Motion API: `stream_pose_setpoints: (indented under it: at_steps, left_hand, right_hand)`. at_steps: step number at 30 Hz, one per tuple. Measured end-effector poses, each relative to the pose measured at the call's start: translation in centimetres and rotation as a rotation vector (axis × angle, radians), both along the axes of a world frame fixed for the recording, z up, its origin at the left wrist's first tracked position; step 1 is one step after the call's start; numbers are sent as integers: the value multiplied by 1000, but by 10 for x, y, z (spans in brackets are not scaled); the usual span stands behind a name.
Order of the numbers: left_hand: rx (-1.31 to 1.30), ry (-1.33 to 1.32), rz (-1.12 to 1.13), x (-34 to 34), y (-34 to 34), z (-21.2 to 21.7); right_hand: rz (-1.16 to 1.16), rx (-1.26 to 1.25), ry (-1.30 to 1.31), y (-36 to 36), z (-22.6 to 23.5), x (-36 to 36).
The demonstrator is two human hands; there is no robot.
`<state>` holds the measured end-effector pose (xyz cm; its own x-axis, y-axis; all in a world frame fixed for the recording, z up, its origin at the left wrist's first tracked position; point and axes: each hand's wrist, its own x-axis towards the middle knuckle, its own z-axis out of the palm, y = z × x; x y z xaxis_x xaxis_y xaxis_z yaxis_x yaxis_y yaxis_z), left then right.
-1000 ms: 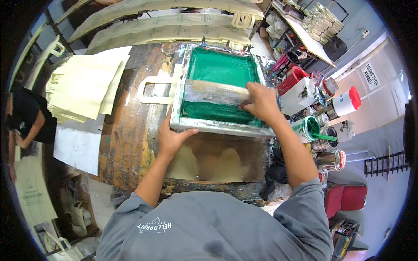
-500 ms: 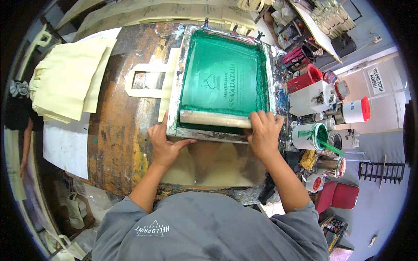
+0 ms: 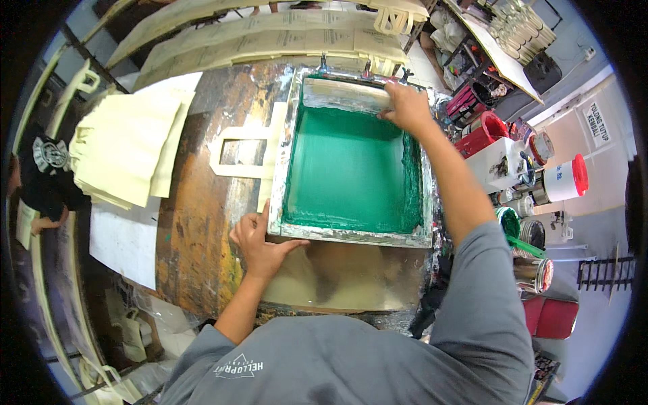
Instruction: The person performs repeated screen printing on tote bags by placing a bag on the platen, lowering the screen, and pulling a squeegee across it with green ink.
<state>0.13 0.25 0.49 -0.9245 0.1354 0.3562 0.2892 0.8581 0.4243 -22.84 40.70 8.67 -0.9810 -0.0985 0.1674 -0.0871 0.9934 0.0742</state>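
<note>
The squeegee (image 3: 347,94) lies across the far end of the printing screen (image 3: 354,169), which sits flat in the middle of the stained tabletop (image 3: 196,223). The right hand (image 3: 405,108) rests on the squeegee's right end with its fingers closed over the top edge. Green ink coats the mesh from the far end to the near rail, thickest along the right and near edges, so I judge that the ink is already spread over the whole screen. The frame is down, so lifting it and taking out whatever lies beneath it seems to be left. The left hand (image 3: 260,239) presses on the near left corner of the frame, fingers spread flat and thumb on the rail. A cream bag handle (image 3: 243,150) sticks out from under the left side of the frame. A stack of cream bags (image 3: 128,155) lies further left. Ink tubs (image 3: 563,179) crowd the right

The piece under the screen is hidden apart from that handle, so any print on it cannot be seen. The squeegee blade is hidden behind its own body. The person at the left edge (image 3: 40,175) is cut off by the rim
</note>
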Motion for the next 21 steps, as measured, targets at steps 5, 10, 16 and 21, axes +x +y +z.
stream_pose_setpoints:
  at_steps: [5,10,16,21]
  left_hand:
    - [112,107,-127,-55,-2,37]
    - [80,354,-426,-232,81,91]
    - [-238,166,-327,-339,159,62]
    - [-219,358,-286,-313,151,43]
  right_hand:
    - [51,13,37,4,38,-22]
    - [9,-4,91,1,3,-35]
    - [83,-1,149,2,-5,-39]
    - [119,25,168,0,-17,-15]
